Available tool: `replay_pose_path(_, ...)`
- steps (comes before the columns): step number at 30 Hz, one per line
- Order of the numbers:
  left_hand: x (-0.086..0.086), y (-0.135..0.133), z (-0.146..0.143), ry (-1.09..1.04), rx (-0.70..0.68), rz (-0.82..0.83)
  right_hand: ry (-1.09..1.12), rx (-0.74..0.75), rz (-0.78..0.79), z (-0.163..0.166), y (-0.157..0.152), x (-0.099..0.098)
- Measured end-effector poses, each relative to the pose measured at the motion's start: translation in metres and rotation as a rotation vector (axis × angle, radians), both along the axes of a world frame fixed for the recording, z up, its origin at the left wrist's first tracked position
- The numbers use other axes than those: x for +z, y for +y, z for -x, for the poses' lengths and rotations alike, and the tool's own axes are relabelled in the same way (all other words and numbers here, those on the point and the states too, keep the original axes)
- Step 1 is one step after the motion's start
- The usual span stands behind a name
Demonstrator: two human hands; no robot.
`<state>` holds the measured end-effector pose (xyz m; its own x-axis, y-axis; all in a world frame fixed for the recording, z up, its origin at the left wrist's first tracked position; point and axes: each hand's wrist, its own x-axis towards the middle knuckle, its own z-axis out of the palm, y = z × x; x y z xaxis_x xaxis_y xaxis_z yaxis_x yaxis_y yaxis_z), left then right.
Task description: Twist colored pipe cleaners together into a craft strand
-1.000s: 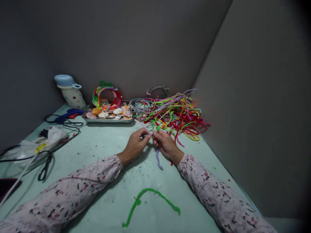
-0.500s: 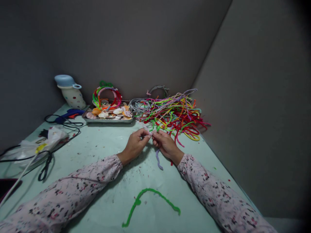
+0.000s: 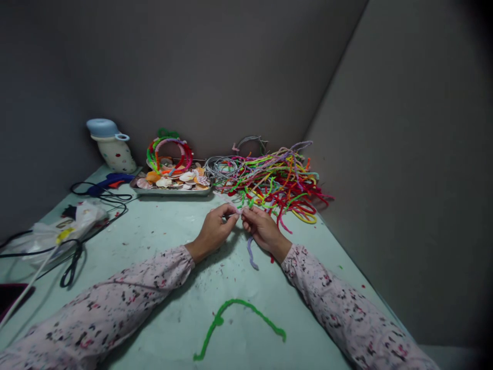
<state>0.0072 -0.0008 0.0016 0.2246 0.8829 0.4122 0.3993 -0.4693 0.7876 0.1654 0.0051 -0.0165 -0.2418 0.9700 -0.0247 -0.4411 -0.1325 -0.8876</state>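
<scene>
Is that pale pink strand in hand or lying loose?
In hand: the left hand and right hand pinch the pale pink strand, part of which shows between them.

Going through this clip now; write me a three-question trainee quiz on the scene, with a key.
1. True or false: the left hand and the right hand both pinch a pale strand.
2. Which of these is nearest the camera?
A) the bottle
B) the curved green strand
C) the coil of wire
3. Fill in: the metal tray holds many ____.

Key: 1. True. 2. B. 3. Shells.
</scene>
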Motion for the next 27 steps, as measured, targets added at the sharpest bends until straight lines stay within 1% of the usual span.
replay_pose_path(17, 0.0011, 0.0003, 0.0015, 0.013, 0.009, 0.027, -0.066, 0.011, -0.024, -0.0008, -0.0027, 0.0020)
replay_pose_path(27, 0.0008, 0.0007, 0.0019, -0.007, 0.011, 0.059, -0.066, 0.025, -0.034, -0.0007, -0.0031, 0.0014)
